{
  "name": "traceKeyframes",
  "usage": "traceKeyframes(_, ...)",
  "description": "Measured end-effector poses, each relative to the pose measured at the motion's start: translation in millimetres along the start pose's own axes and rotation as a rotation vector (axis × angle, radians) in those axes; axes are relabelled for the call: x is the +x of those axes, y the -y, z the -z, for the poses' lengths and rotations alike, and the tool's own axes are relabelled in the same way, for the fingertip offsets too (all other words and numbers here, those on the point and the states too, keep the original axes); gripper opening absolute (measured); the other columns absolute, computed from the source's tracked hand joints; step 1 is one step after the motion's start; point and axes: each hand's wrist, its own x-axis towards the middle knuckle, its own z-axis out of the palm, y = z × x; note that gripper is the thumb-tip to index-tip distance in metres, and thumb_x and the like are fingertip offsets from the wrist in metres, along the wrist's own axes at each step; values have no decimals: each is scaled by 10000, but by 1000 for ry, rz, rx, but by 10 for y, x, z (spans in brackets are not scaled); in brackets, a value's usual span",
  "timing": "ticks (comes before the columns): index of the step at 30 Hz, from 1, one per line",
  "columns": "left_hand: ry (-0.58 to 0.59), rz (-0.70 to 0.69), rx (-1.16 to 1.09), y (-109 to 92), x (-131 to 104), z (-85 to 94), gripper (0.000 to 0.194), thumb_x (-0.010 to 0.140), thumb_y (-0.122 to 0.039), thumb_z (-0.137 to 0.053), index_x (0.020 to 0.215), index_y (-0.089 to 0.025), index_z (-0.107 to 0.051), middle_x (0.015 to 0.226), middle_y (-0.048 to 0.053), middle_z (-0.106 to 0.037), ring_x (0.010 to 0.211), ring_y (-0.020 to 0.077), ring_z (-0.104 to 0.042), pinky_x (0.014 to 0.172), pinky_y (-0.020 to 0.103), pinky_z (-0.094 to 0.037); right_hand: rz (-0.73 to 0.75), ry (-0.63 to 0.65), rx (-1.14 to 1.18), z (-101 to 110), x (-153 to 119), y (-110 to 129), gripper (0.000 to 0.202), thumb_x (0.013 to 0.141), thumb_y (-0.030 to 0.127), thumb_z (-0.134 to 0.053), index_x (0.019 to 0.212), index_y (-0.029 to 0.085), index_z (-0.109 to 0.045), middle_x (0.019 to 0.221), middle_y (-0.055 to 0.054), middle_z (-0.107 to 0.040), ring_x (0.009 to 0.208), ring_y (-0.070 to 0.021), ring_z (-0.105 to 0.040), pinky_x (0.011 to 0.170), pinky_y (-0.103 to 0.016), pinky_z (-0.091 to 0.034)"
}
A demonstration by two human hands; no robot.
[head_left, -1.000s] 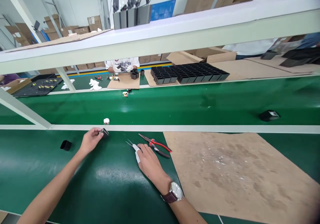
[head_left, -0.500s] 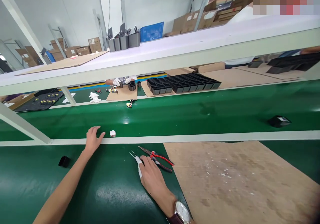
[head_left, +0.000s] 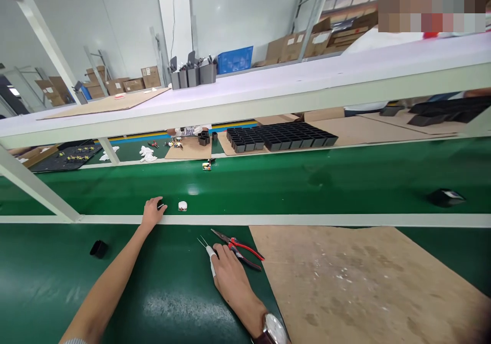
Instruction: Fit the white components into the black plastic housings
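My left hand [head_left: 152, 213] is over the near edge of the green belt, thumb and fingers curled about a small dark piece [head_left: 160, 206] with a light edge, mostly hidden. Just right of it on the belt is a small white-topped part [head_left: 182, 206]. In my right hand [head_left: 233, 275] is a white-handled tool [head_left: 210, 260] with two thin metal prongs pointing away from me. That hand rests low over the green bench, against a pair of red-and-black pliers [head_left: 240, 248] lying beside its fingers.
A white rail [head_left: 215, 220] separates bench and belt. A stained brown board [head_left: 345, 282] lies at right; a black cup-like piece [head_left: 98, 249] stands left. The belt carries a small yellow-white part [head_left: 207, 165] and black box [head_left: 447, 197]. Beyond are black box rows [head_left: 295, 135] and a co-worker [head_left: 190, 130].
My left hand has moved right and its fingers have closed around the small dark piece. The parts on the belt have shifted right. My right hand stays nearly in place.
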Motion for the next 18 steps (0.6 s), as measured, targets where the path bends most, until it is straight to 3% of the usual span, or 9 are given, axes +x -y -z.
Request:
traceKeyframes(3,12,5,-60,124,27,92,366,994,-417,-589,1271,-209,-707,1141,116,-784,1023,293,-753,908,423,-616,2,-14,-21,-25,-4,2,429,770,-61,-588,1107,178,-701,1163,-112,-685,1013,-288,-643,922,-405,-529)
traceKeyframes(6,-28,-12,-94,174,-8,201,422,1067,-439,-421,1268,-198,-704,1152,125,-776,1054,278,-751,923,422,-619,8,-18,-27,-52,-12,2,423,778,-60,-586,1113,171,-701,1176,-117,-684,1032,-291,-642,918,-408,-527)
traceKeyframes(9,-70,-46,-105,169,-97,264,402,1037,-492,-484,1132,-198,-741,1186,147,-753,1122,301,-724,982,448,-602,7,-20,-29,-70,-13,12,446,760,-66,-596,1133,156,-699,1181,-125,-681,1045,-302,-639,930,-421,-527)
traceKeyframes(12,-104,-53,-108,139,-147,260,343,989,-500,-581,1064,-204,-737,1127,147,-754,1023,296,-740,930,451,-622,-3,-17,-38,-77,-11,22,466,747,-74,-596,1137,158,-700,1182,-126,-681,1046,-301,-635,939,-422,-530)
traceKeyframes(18,-178,-52,-97,117,-3,228,266,991,-443,-580,951,-212,-703,1151,142,-732,1035,275,-728,970,452,-610,1,-22,-32,-82,-16,11,463,722,-80,-624,1107,164,-706,1187,-128,-680,1052,-302,-633,919,-406,-535)
